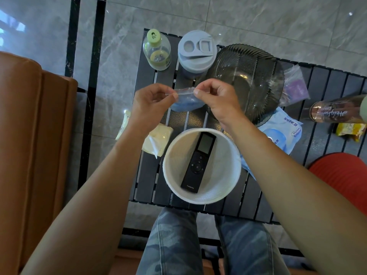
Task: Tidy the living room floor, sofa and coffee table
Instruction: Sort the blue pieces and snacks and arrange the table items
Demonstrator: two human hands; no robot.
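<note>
The small clear bag (186,103) is pinched at its top edge by the left hand (152,103) and the right hand (217,100), fingers clamped on it, above the table (297,175) beyond the basket (166,169); were the edge tugged apart, its blue contents could be spilled.

Glossy grey marble floor (258,18) underfoot, with a pale glare (12,24) at its far left. Two black strips (99,56) run through the tiles. A tan leather sofa (29,135) stands left of the dark slatted counter (325,84), and a red ribbed shape (341,175) sits at the counter's near right edge.
</note>
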